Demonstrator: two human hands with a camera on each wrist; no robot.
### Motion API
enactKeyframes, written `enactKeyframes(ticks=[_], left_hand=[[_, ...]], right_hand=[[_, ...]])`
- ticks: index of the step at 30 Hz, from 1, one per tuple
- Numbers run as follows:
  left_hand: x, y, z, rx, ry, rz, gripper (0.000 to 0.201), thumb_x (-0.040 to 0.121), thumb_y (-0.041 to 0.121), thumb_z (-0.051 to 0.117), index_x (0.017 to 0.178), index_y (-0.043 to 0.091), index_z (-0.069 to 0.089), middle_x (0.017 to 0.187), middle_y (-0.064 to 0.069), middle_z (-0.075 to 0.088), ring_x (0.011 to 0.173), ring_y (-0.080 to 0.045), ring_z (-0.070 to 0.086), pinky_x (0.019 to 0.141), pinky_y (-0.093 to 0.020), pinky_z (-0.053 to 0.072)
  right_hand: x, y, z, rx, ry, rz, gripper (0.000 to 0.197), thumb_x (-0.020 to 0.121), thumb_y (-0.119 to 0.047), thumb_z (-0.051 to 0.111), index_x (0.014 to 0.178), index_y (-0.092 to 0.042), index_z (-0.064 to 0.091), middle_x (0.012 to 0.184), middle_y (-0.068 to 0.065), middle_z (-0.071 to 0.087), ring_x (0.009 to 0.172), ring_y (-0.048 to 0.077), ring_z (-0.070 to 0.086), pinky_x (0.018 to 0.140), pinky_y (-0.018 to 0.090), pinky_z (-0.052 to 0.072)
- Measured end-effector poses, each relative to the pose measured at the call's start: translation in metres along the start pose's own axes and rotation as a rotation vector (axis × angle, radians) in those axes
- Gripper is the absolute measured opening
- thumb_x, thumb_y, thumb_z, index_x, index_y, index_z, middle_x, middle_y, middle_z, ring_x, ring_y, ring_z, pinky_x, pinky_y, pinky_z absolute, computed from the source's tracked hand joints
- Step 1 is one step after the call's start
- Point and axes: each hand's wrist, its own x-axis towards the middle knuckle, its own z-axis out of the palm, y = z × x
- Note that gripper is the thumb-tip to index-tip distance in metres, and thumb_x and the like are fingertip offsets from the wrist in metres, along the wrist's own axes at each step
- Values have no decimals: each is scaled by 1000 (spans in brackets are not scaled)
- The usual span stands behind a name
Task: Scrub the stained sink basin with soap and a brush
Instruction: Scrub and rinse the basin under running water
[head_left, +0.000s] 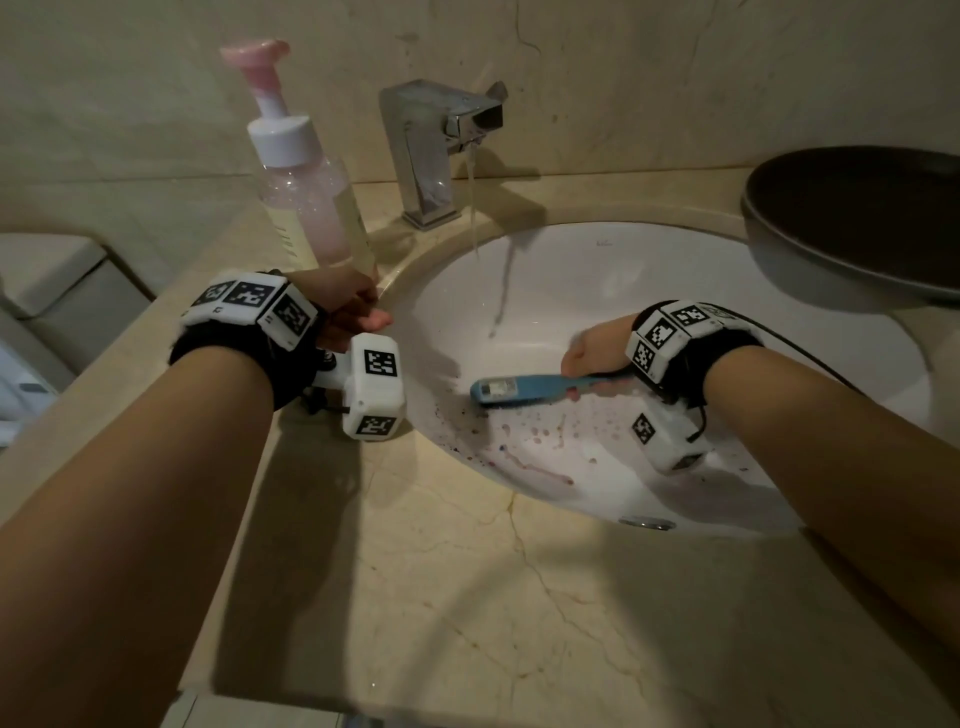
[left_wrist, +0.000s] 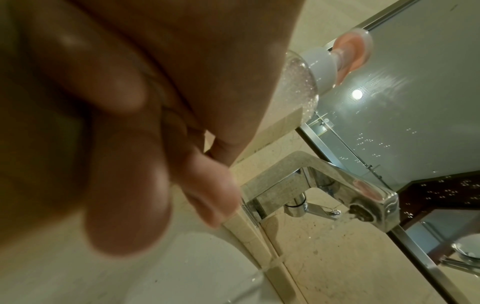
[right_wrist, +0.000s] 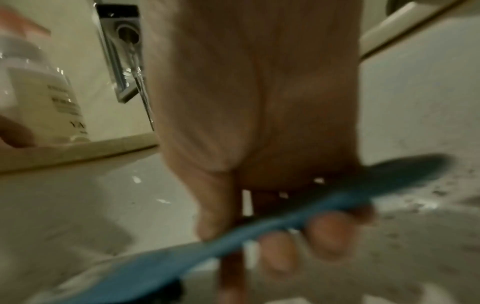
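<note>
The white sink basin (head_left: 597, 291) has purple stains (head_left: 535, 452) spattered over its near side. My right hand (head_left: 592, 353) is down in the basin and grips the handle of a blue brush (head_left: 498, 389), whose head points left and lies against the stained wall. The right wrist view shows my fingers (right_wrist: 327, 232) curled round the brush handle (right_wrist: 155, 263). My left hand (head_left: 358, 312) rests on the sink rim by the base of the soap bottle (head_left: 311, 208), holding nothing, its fingers (left_wrist: 207, 191) loosely curled. The bottle has a pink pump top.
The chrome faucet (head_left: 431, 145) runs a thin stream of water (head_left: 472, 208) into the basin. A dark round bowl (head_left: 857, 223) sits on the counter at the right. The beige marble counter (head_left: 467, 597) spreads in front. A toilet tank (head_left: 52, 280) is at the left.
</note>
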Motion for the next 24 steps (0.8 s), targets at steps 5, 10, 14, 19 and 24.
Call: enactKeyframes(ticks=[5,10,14,19,24], left_hand=[[-5,1,1,1,6,6,37,94,26,31,61,15,40,25,2,39,18,-5,26,30,-5,19],[0,-1,-2,39,-12,-28,42,94,30,32,57,13,42,28,6,36,22,-6,27,31,-7,19],[5,-1,-3,54,-12,-32,42,93,29,32,56,13,43,31,6,36,29,-7,27,32,-10,20],[7,-1,-4,54,-27,-47,43,94,30,31,56,12,42,31,6,34,24,-6,26,32,-8,20],[7,-1,-4,39,-29,-45,43,94,29,31,56,12,41,30,6,35,22,-6,26,32,-8,19]], right_hand=[[36,29,2,-399,-14,-69,28,95,-30,51,117,-16,59,113,8,63,106,27,62,90,27,48],[-19,6,-15,144,-302,-76,19,95,-7,49,108,-14,61,69,-5,61,62,6,52,63,17,42],[-25,-12,-13,10,-418,-104,33,95,-6,49,127,-10,57,69,-14,60,67,1,49,60,5,41],[-18,6,-10,-114,17,-18,34,90,-6,52,122,-6,62,102,10,67,84,16,52,56,10,41],[-28,16,-17,142,-26,-55,26,90,-5,53,109,-14,68,77,0,66,70,12,51,64,15,44]])
